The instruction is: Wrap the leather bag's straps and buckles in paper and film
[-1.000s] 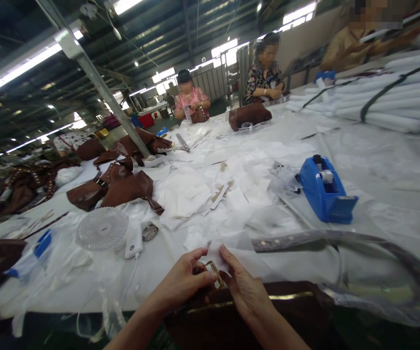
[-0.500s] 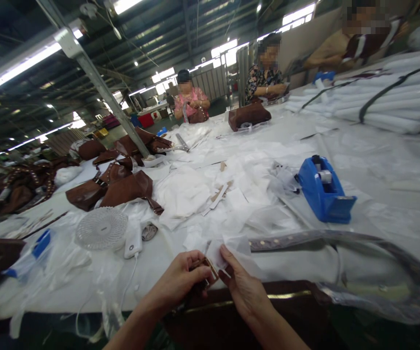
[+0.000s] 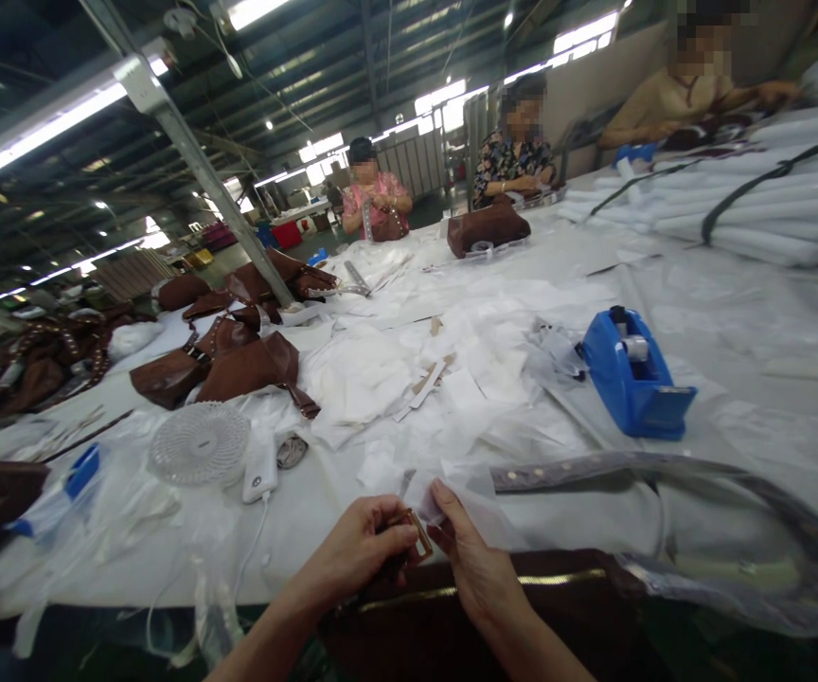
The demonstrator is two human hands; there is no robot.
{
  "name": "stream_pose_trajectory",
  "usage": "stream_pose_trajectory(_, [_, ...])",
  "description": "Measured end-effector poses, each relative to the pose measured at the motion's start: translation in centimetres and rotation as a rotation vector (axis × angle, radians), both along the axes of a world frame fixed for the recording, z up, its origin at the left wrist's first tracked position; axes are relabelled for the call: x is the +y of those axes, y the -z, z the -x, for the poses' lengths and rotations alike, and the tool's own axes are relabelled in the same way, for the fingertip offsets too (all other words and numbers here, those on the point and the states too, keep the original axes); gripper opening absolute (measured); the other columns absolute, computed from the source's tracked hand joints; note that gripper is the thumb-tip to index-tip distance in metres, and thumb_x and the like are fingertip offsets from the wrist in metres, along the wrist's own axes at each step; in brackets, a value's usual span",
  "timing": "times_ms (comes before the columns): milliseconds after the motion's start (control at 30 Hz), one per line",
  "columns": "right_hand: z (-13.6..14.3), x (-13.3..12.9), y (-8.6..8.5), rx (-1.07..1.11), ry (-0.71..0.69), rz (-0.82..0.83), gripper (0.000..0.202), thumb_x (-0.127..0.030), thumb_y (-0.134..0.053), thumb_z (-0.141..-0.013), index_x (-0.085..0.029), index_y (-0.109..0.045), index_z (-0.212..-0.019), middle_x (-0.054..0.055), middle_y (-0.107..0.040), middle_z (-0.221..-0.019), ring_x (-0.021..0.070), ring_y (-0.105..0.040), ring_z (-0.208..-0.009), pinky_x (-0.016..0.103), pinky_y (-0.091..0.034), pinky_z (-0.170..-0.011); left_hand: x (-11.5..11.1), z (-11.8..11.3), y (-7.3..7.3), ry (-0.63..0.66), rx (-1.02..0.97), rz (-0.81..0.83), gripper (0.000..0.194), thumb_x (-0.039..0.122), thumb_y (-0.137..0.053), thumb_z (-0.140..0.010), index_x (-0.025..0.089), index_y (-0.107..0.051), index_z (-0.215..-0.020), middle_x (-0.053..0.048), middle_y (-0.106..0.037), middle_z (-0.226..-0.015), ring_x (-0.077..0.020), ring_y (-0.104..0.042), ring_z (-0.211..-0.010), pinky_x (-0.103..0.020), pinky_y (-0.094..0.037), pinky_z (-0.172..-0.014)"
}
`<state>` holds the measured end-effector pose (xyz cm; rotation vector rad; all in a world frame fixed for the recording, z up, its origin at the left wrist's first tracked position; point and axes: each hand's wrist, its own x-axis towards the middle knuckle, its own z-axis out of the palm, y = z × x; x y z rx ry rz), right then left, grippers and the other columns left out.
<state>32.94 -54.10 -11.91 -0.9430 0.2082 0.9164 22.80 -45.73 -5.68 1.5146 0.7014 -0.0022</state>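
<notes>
The left hand (image 3: pixel 356 554) pinched the brass buckle (image 3: pixel 419 535) steady at the table edge (image 3: pixel 168 578) while right hand (image 3: pixel 476 559) fingers pressed thin white wrapping (image 3: pixel 452 478) against it

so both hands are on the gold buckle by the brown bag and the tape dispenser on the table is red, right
Not quite: the head view shows a blue tape dispenser, not red. The rest holds: left hand and right hand work the gold buckle by the brown bag.

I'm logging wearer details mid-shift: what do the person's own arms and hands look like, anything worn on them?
Both forearms show bare up to the frame edge, with no sleeves in view. The left hand and right hand wear no gloves, and no rings, watch or bracelet can be made out.
</notes>
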Motion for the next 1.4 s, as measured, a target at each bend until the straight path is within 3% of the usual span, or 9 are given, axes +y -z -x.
stream_pose_trajectory(267, [0.4,-0.1,-0.2,-0.032,-0.135,-0.088,0.032,-0.040,-0.082,-0.061,-0.015,-0.068,-0.077,0.002,-0.068,-0.072,0.0167,-0.063,-0.064,0.028,-0.053,-0.060,0.1,0.0,0.4,-0.008,0.000,-0.068,0.031,0.044,-0.063,-0.075,0.014,-0.056,-0.072,0.001,-0.059,-0.064,-0.0109,-0.051,-0.050,-0.023,-0.043,-0.049])
stream_pose_trajectory(467, [0.1,-0.1,-0.7,0.012,-0.183,-0.024,0.038,-0.042,-0.085,-0.053,-0.015,-0.070,-0.076,0.003,-0.069,-0.069,0.0163,-0.063,-0.061,0.027,-0.052,-0.057,0.0,0.1,0.6,-0.027,-0.009,-0.163,0.027,0.041,-0.059,-0.078,0.015,-0.055,-0.073,0.000,-0.059,-0.066,-0.0109,-0.052,-0.051,-0.022,-0.043,-0.049])
stream_pose_trajectory(600, [-0.2,-0.1,-1.4,-0.071,-0.244,-0.072,0.037,-0.044,-0.083,-0.057,-0.013,-0.068,-0.070,0.001,-0.065,-0.060,0.0112,-0.055,-0.050,0.024,-0.049,-0.051,-0.1,0.3,0.8,-0.051,-0.005,-0.247,0.022,0.037,-0.057,-0.080,0.016,-0.051,-0.075,0.001,-0.060,-0.066,-0.0116,-0.054,-0.053,-0.023,-0.043,-0.050])
stream_pose_trajectory(733, [-0.1,-0.1,-1.3,-0.063,-0.257,-0.053,0.038,-0.045,-0.083,-0.056,-0.014,-0.070,-0.072,0.002,-0.066,-0.062,0.0130,-0.057,-0.052,0.027,-0.051,-0.054,0.0,0.5,0.7,-0.090,-0.029,-0.210,0.022,0.036,-0.059,-0.081,0.018,-0.045,-0.085,0.001,-0.062,-0.068,-0.0120,-0.056,-0.054,-0.022,-0.045,-0.051])
stream_pose_trajectory(867, [0.1,-0.1,-0.6,-0.046,-0.234,-0.004,0.041,-0.044,-0.083,-0.055,-0.015,-0.072,-0.081,0.005,-0.071,-0.079,0.0190,-0.064,-0.067,0.031,-0.055,-0.064,0.1,0.7,0.3,-0.063,-0.051,-0.177,0.029,0.033,-0.058,-0.083,0.016,-0.048,-0.103,0.001,-0.063,-0.071,-0.0113,-0.055,-0.053,-0.022,-0.044,-0.050])
stream_pose_trajectory(1000, [0.1,-0.3,-0.4,-0.122,-0.266,-0.011,0.038,-0.046,-0.080,-0.060,-0.016,-0.071,-0.080,0.004,-0.070,-0.080,0.0195,-0.064,-0.069,0.032,-0.056,-0.066,0.3,0.9,0.4,-0.019,-0.117,-0.128,0.025,0.032,-0.057,-0.084,0.012,-0.057,-0.099,-0.002,-0.061,-0.076,-0.0115,-0.053,-0.062,-0.023,-0.047,-0.055])
stream_pose_trajectory(1167, [-0.2,-0.5,-0.9,-0.285,-0.317,-0.051,0.035,-0.050,-0.074,-0.069,-0.017,-0.069,-0.080,0.002,-0.066,-0.074,0.0193,-0.062,-0.068,0.033,-0.055,-0.066,0.3,1.0,0.6,-0.036,-0.166,-0.046,0.027,0.032,-0.057,-0.085,0.012,-0.057,-0.104,-0.002,-0.060,-0.077,-0.0122,-0.053,-0.065,-0.023,-0.048,-0.057])
stream_pose_trajectory(1400, [-1.0,-0.7,-2.0,-0.608,-0.483,-0.009,0.041,-0.055,-0.057,-0.081,-0.017,-0.064,-0.068,0.002,-0.059,-0.066,0.0161,-0.056,-0.063,0.028,-0.048,-0.060,0.5,0.9,0.5,-0.083,-0.144,-0.088,0.021,0.032,-0.057,-0.085,0.012,-0.057,-0.091,-0.003,-0.061,-0.077,-0.0124,-0.055,-0.064,-0.024,-0.049,-0.057])
